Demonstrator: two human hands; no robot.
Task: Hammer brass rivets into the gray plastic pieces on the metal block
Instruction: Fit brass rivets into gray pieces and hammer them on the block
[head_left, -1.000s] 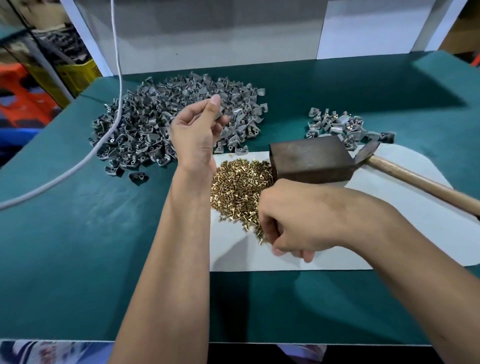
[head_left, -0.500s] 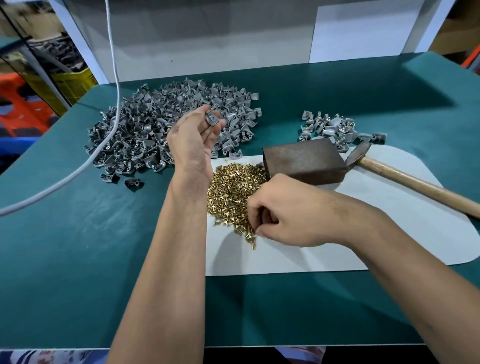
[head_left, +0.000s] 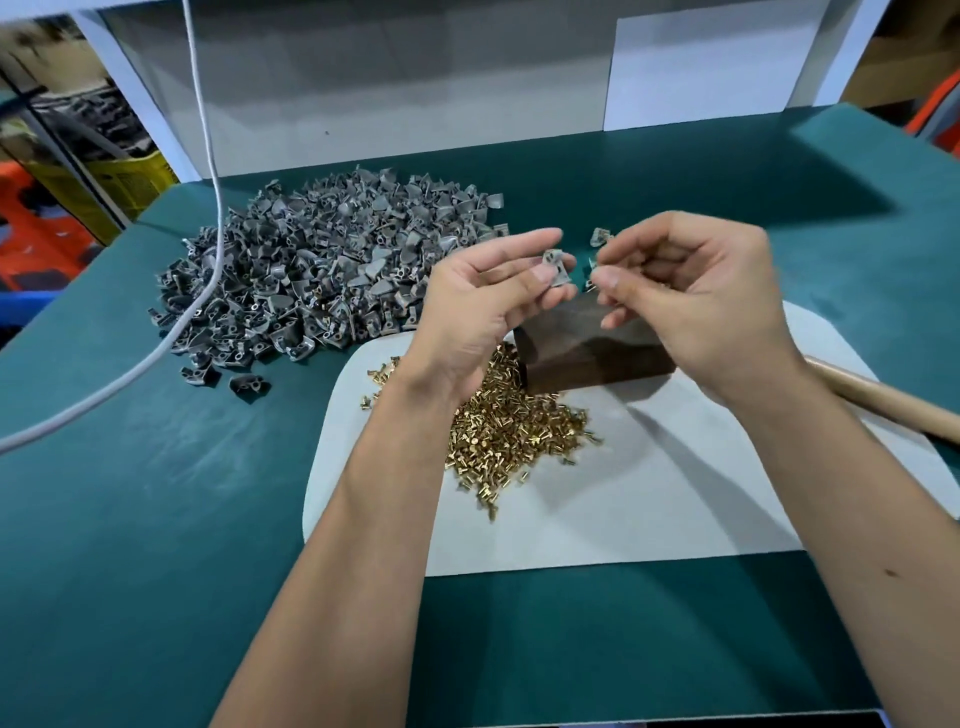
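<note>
Both hands rose off the rivets, meeting above the metal block (head_left: 587, 353). Gray pile (head_left: 322, 275) far left; my left hand (head_left: 483, 306) pinches one gray piece (head_left: 556, 267); right hand (head_left: 696, 296) fingertips pinched, contents unclear; rivet heap (head_left: 514, 431) near.

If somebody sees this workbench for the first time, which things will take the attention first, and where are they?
First, the two hands raised at the centre: the left hand pinches a gray plastic piece, and the right hand brings its fingertips close to it. Below them lies the shiny heap of brass rivets on a white mat, beside the dark metal block. At far left spreads the large pile of gray pieces.
</note>
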